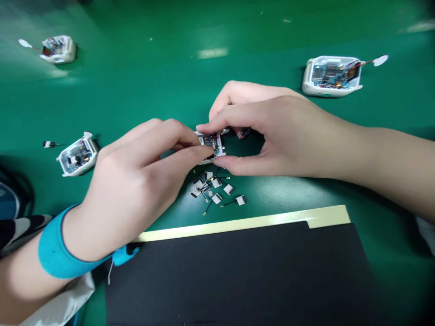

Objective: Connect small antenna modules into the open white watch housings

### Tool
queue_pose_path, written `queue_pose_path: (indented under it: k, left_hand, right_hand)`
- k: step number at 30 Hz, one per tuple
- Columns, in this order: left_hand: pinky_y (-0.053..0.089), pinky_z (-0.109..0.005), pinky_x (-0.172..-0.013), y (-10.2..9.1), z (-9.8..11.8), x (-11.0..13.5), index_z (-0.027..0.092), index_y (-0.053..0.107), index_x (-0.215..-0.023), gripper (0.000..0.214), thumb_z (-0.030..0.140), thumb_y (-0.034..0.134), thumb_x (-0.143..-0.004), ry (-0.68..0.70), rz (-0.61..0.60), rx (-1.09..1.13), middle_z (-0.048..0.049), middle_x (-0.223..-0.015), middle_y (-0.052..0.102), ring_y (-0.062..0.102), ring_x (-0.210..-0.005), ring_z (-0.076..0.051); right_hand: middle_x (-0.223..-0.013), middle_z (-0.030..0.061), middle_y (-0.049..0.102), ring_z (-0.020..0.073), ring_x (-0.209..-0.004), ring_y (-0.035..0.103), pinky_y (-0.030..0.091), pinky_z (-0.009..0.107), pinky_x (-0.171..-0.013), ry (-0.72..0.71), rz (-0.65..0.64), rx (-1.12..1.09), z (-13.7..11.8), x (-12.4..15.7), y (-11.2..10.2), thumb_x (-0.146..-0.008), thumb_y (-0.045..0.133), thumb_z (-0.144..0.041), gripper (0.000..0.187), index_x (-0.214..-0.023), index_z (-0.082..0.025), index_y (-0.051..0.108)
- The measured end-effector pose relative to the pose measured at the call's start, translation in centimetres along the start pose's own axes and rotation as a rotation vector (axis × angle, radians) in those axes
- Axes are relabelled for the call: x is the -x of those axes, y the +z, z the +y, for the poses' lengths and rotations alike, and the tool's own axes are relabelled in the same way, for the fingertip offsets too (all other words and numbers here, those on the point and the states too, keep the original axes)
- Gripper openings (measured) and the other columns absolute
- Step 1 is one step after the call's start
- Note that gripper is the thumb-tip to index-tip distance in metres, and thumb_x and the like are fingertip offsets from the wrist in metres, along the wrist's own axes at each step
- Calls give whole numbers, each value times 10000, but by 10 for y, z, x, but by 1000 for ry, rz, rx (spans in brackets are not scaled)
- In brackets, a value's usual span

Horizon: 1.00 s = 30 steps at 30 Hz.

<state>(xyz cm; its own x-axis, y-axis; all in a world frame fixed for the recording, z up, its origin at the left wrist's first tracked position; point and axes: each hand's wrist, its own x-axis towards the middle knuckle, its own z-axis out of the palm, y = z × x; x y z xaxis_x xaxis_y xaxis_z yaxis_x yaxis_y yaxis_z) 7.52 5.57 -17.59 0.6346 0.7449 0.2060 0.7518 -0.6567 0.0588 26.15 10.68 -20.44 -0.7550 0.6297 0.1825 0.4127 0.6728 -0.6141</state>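
A small white electronics housing [211,145] with an exposed circuit board and red wires sits between my hands, a little above the green mat. My left hand [132,181] grips its left end, with the fingertips over the board. My right hand [272,131] pinches its right side between thumb and forefinger. Just below the housing lies a loose pile of small black-wired antenna pieces with white square pads [210,190]. An anti-static strap [57,249] in blue circles my left wrist.
Several similar open housings stand on the green mat [190,90]: one at far left [57,50], one at left [77,156], one at right [331,77]. A black pad [238,276] with a cream edge strip [244,224] lies at the front.
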Motion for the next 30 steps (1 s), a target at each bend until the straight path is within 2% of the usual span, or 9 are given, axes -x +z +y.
queue_pose_path:
  k: [14,19,21,24,26,30]
  left_hand:
    - [392,-233,-618,2,-2,0,171,634,-859,159,174,480,-820,7,30,40,-22,-843,593,520,-747,-110]
    - [410,-247,-625,1,-3,0,158,627,-844,149,176,482,-815,27,50,47,-31,-836,590,524,-741,-121]
    - [426,-253,-633,2,-4,-1,159,620,-848,148,176,477,-814,49,52,58,-34,-840,592,536,-753,-132]
    - [447,-256,-639,3,-5,-1,191,608,-867,171,189,442,-827,55,46,75,-24,-852,599,548,-774,-142]
    - [457,-259,-635,4,-6,-1,203,606,-862,187,206,421,-836,50,45,82,-21,-855,602,552,-773,-146]
    - [459,-255,-614,6,-8,0,191,607,-877,184,213,430,-829,78,71,60,-26,-850,602,554,-762,-152]
  right_hand:
    - [-905,-14,506,141,-872,527,445,284,-739,53,12,-98,-1,-1,1,-708,565,-392,289,-917,-193,585]
    - [-975,3,491,137,-895,502,441,277,-763,-11,-17,-23,1,2,-3,-764,523,-348,295,-1014,-192,523]
    - [-1014,15,474,121,-926,478,420,270,-809,-18,6,-23,2,4,-7,-837,405,-303,259,-1047,-174,484]
    - [-985,12,488,87,-945,458,395,229,-849,-1,56,-31,4,8,-11,-888,248,-223,270,-983,-186,498]
    - [-936,22,506,87,-939,462,402,215,-846,-6,115,-5,3,11,-12,-891,263,-210,267,-925,-188,527]
    - [-912,36,536,133,-912,503,441,280,-815,46,287,78,-4,20,-11,-851,426,-235,168,-885,-194,585]
